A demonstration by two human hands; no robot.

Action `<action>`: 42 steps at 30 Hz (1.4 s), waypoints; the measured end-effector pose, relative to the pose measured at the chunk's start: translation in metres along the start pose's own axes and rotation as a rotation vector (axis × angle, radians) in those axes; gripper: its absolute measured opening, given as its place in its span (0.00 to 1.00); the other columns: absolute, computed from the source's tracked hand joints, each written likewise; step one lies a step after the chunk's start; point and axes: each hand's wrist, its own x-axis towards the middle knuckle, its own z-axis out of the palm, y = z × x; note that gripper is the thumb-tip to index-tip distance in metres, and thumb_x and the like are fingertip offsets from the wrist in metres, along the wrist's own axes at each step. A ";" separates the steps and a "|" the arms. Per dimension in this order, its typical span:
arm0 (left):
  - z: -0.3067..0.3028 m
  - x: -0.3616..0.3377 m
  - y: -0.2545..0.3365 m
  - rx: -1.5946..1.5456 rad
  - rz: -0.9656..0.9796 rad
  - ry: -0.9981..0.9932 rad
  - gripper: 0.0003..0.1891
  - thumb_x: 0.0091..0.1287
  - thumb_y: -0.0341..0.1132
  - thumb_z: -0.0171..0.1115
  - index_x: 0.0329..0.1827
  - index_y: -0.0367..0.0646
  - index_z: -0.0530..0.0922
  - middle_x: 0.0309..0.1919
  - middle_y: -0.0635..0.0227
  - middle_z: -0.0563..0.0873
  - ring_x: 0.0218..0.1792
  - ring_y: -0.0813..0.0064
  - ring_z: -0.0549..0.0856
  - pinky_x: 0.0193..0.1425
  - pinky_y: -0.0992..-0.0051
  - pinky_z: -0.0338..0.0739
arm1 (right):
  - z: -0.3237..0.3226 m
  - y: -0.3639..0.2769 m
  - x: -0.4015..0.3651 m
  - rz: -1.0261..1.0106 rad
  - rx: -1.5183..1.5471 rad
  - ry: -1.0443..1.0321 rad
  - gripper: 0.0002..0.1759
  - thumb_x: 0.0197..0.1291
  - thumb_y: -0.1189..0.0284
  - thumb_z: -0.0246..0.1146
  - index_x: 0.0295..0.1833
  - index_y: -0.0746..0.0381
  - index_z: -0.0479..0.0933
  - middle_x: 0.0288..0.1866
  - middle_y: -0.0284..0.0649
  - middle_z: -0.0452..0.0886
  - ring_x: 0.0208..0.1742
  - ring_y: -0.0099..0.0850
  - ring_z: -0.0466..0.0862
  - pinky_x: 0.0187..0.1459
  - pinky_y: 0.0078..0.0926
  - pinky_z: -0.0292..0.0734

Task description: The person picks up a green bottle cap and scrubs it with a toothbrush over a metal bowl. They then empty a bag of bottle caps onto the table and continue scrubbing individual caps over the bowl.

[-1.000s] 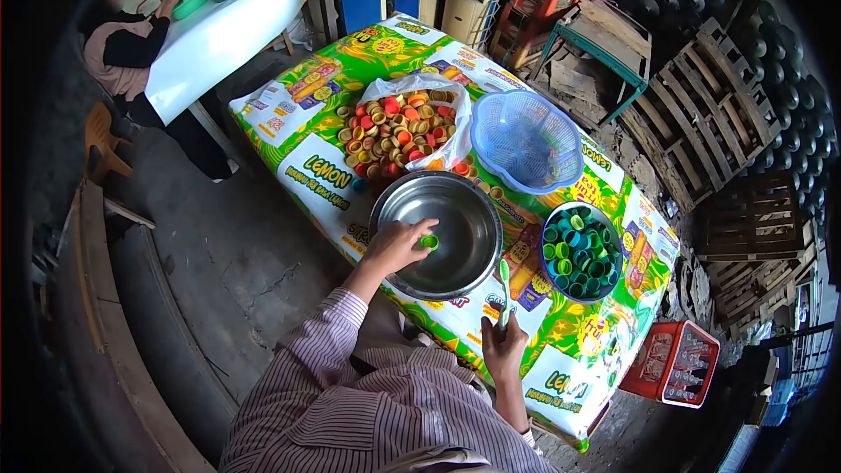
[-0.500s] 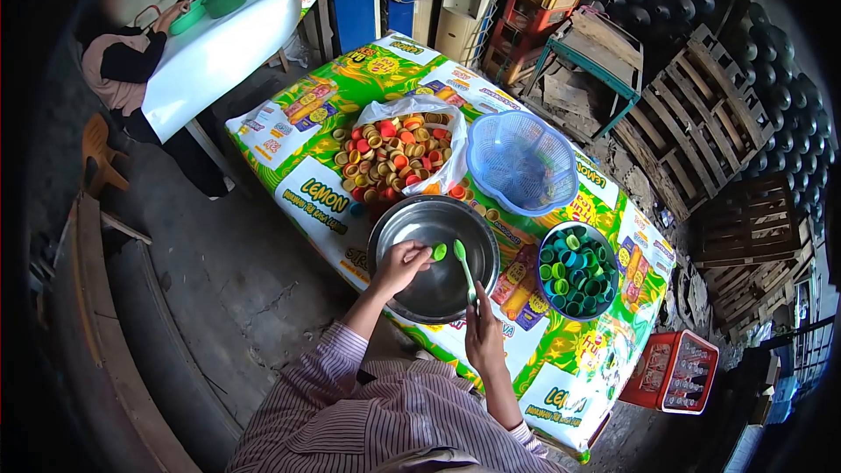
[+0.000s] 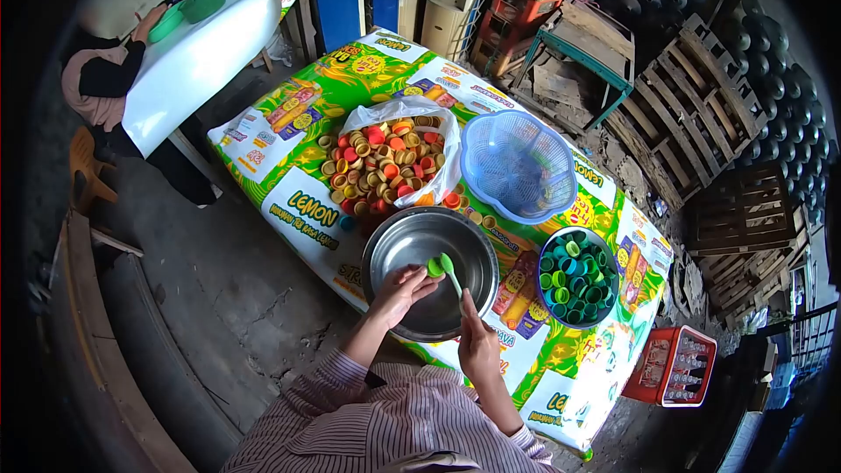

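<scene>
Over the metal basin point(image 3: 385, 250), my left hand point(image 3: 396, 300) pinches a bright green bottle cap point(image 3: 434, 267) between thumb and fingers. My right hand point(image 3: 478, 343) is closed round the handle of a pale green toothbrush point(image 3: 451, 273), its head right at the cap. Behind the basin, a white plastic bag point(image 3: 451, 144) spills red, orange and yellowish bottle caps point(image 3: 385, 162). To the right stands a bowl point(image 3: 539, 285) full of green and teal caps point(image 3: 578, 276). A blue plastic basket point(image 3: 517, 162) with a scalloped rim sits behind that bowl.
A printed cover lies over the table point(image 3: 302, 210). A red crate point(image 3: 670, 368) of glass bottles stands on the floor at right. Wooden pallets point(image 3: 692, 105) and stacked crates point(image 3: 526, 0) are beyond. Another person point(image 3: 105, 88) is at a white table point(image 3: 201, 61) at upper left.
The toothbrush has come left and down against the green cap, which is turned differently in my left hand. The view has shifted slightly. The other person leans further forward.
</scene>
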 end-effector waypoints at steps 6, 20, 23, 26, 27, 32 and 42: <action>-0.002 0.007 0.000 0.162 0.079 -0.072 0.07 0.68 0.32 0.49 0.43 0.37 0.71 0.44 0.63 0.79 0.48 0.74 0.79 0.54 0.74 0.75 | -0.002 -0.006 0.009 0.010 0.035 -0.074 0.27 0.60 0.78 0.51 0.66 0.53 0.59 0.35 0.55 0.79 0.30 0.48 0.81 0.29 0.41 0.74; 0.003 0.000 0.002 0.240 0.107 -0.119 0.09 0.69 0.29 0.45 0.49 0.38 0.66 0.46 0.59 0.77 0.50 0.65 0.78 0.56 0.70 0.73 | -0.006 -0.009 0.002 0.078 0.138 -0.058 0.27 0.61 0.79 0.50 0.66 0.54 0.59 0.20 0.53 0.75 0.21 0.42 0.80 0.25 0.30 0.72; 0.003 -0.001 0.001 0.290 0.196 -0.177 0.10 0.68 0.29 0.47 0.50 0.37 0.66 0.45 0.57 0.77 0.50 0.65 0.79 0.56 0.70 0.74 | -0.008 -0.009 0.001 0.113 0.091 -0.119 0.27 0.60 0.79 0.49 0.66 0.55 0.58 0.20 0.52 0.75 0.19 0.35 0.79 0.26 0.27 0.72; 0.005 -0.003 0.001 0.188 0.129 -0.136 0.11 0.67 0.30 0.50 0.50 0.38 0.66 0.45 0.58 0.78 0.48 0.66 0.80 0.54 0.70 0.74 | -0.007 -0.007 -0.004 0.090 0.238 -0.015 0.28 0.61 0.80 0.48 0.67 0.56 0.57 0.19 0.48 0.75 0.20 0.28 0.77 0.28 0.19 0.70; 0.006 -0.004 0.000 0.175 0.105 -0.096 0.11 0.66 0.31 0.51 0.50 0.39 0.67 0.45 0.59 0.78 0.47 0.67 0.80 0.53 0.71 0.75 | -0.007 -0.009 -0.007 0.088 0.241 -0.018 0.28 0.61 0.80 0.48 0.67 0.56 0.57 0.19 0.48 0.75 0.20 0.28 0.77 0.28 0.19 0.70; -0.003 -0.003 -0.011 0.041 0.006 -0.037 0.14 0.64 0.33 0.56 0.51 0.43 0.71 0.39 0.73 0.78 0.36 0.83 0.77 0.43 0.81 0.73 | 0.003 0.002 -0.013 0.109 0.314 -0.057 0.29 0.59 0.82 0.47 0.67 0.57 0.55 0.23 0.48 0.75 0.26 0.24 0.78 0.30 0.16 0.66; 0.012 -0.009 0.000 -0.170 0.017 -0.064 0.12 0.64 0.29 0.54 0.50 0.38 0.70 0.43 0.65 0.77 0.45 0.74 0.79 0.56 0.75 0.74 | -0.006 -0.010 -0.016 0.053 0.226 -0.111 0.30 0.58 0.82 0.49 0.67 0.55 0.55 0.23 0.56 0.74 0.26 0.43 0.81 0.26 0.19 0.66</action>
